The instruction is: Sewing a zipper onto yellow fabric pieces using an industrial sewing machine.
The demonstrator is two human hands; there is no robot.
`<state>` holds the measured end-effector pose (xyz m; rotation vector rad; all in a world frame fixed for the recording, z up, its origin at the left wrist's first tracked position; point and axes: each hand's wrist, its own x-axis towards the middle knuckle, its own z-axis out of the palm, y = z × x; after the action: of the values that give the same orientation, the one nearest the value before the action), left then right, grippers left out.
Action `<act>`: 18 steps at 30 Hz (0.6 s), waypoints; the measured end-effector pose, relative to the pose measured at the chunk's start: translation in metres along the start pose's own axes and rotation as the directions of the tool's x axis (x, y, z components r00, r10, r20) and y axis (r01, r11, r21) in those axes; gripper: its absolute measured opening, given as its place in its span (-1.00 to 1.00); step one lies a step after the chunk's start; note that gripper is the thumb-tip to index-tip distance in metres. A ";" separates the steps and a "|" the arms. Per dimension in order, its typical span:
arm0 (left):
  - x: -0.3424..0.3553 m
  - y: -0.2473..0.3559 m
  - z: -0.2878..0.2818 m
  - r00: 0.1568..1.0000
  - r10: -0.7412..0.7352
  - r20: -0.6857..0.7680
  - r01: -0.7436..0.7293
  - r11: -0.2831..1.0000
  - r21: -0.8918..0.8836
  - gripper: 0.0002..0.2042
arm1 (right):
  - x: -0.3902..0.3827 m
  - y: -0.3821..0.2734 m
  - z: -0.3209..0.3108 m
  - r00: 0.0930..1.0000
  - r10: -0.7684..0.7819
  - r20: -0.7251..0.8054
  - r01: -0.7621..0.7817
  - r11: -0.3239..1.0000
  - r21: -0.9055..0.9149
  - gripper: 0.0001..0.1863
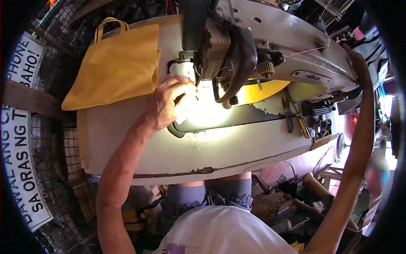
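A dark, worn sewing machine (292,38) stands across the table, its lamp glaring over the needle area. My left hand (171,101) is beside the needle and presser foot, thumb and fingers curled together in a pinch. Glare hides whatever is between them. At the far right end of the machine, my right hand (357,63) rests against the handwheel, its fingers partly hidden. Left of the needle lies a flat yellow bag (118,63) with dark-striped handles. A yellow piece of material (262,92) lies under the machine's arm. Thread runs along the machine's body.
Scissors (288,115) and a yellow-handled screwdriver (303,125) lie right of the needle, by a tray of small metal parts (322,127). The pale tabletop (169,156) has a chipped front edge. Wire mesh (72,148) with signs stands left; another person (376,178) appears blurred at right.
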<state>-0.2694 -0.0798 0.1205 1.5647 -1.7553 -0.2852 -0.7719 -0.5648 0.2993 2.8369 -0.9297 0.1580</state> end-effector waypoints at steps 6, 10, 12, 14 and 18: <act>-0.004 0.001 0.005 0.996 -0.094 0.011 0.094 0.996 0.015 -0.40 | -0.114 -0.029 0.065 0.752 0.385 -0.535 -0.285 0.922 0.263 -0.58; -0.004 -0.001 0.004 1.000 -0.007 -0.025 0.008 0.999 0.048 -0.34 | -0.183 -0.080 0.130 0.521 0.570 -0.636 -0.362 0.822 0.440 -0.60; -0.003 0.000 0.006 0.999 0.015 -0.047 -0.012 0.998 0.063 -0.33 | -0.175 -0.065 0.113 0.551 0.522 -0.651 -0.222 0.844 0.489 -0.58; -0.002 0.001 0.007 0.999 0.018 -0.035 -0.015 0.998 0.064 -0.33 | -0.146 -0.023 0.059 0.779 0.095 -0.620 -0.215 0.969 -0.122 -0.53; -0.005 0.005 0.007 0.999 -0.013 -0.042 0.016 0.998 0.062 -0.37 | -0.070 0.063 -0.003 0.978 -0.094 -0.184 0.048 0.970 -0.237 -0.41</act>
<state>-0.2783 -0.0763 0.1165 1.6168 -1.7362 -0.2049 -0.8653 -0.5736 0.2986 2.5810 -0.7508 0.2925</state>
